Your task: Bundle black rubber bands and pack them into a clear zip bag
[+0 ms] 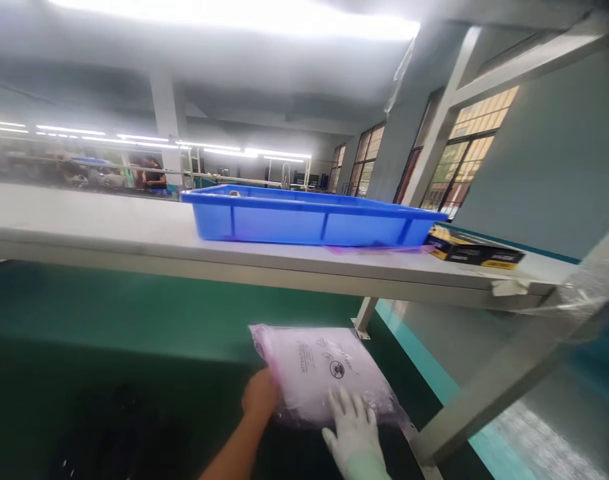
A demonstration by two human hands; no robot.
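1. Overhead, a pale desk (109, 230) spans the frame's middle.
2. A blue tray (309, 217) sits on it, centre frame.
3. A pink plastic bag (322, 373) lies lower centre on the green surface beneath.
4. Bare left hand (259, 397) grips the bag's left edge.
5. Gloved right hand (352, 430) presses flat on it, fingers spread.

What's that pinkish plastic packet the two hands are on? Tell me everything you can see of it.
The pale pink, see-through plastic bag is flat, roughly rectangular and crinkled, with small dark printed text and round symbols on its face, too blurred to read. It lies tilted on the dark green mat, below the grey shelf. The bare left hand grips its near left edge; the white-gloved right hand rests on its near right part. Its contents cannot be made out.
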